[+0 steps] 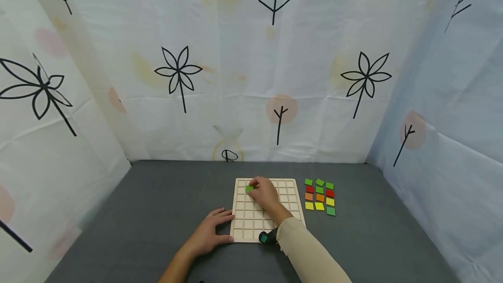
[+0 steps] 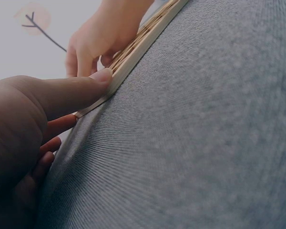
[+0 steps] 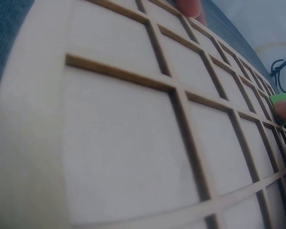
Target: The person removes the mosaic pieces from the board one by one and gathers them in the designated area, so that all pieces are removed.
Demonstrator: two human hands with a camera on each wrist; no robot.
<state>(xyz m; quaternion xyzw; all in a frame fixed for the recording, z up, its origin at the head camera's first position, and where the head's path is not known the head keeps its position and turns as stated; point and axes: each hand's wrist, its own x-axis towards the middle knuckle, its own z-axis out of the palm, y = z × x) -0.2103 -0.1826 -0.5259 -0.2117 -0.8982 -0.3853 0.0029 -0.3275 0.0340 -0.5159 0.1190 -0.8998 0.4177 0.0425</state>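
Observation:
A pale wooden grid board (image 1: pixel 239 234) with square cells lies on the table. My right hand (image 1: pixel 265 193) reaches over its upper left part and holds a small green square tile (image 1: pixel 249 189) at the fingertips. In the right wrist view the green tile (image 3: pixel 279 98) shows at the far right edge, over the grid. My left hand (image 1: pixel 208 232) rests at the board's left side, fingers extended and thumb at the lower left corner. The left wrist view shows the left thumb (image 2: pixel 81 90) touching the board's wooden edge (image 2: pixel 133 62).
Right of the board lie loose square tiles in rough columns: green (image 1: pixel 320 182), red (image 1: pixel 329 193), orange (image 1: pixel 320 197) and yellow (image 1: pixel 319 206). The dark grey table (image 1: pixel 177 187) is bordered by patterned white curtains (image 1: pixel 235 56). A dark wrist device (image 1: pixel 268 236) overhangs the board's lower edge.

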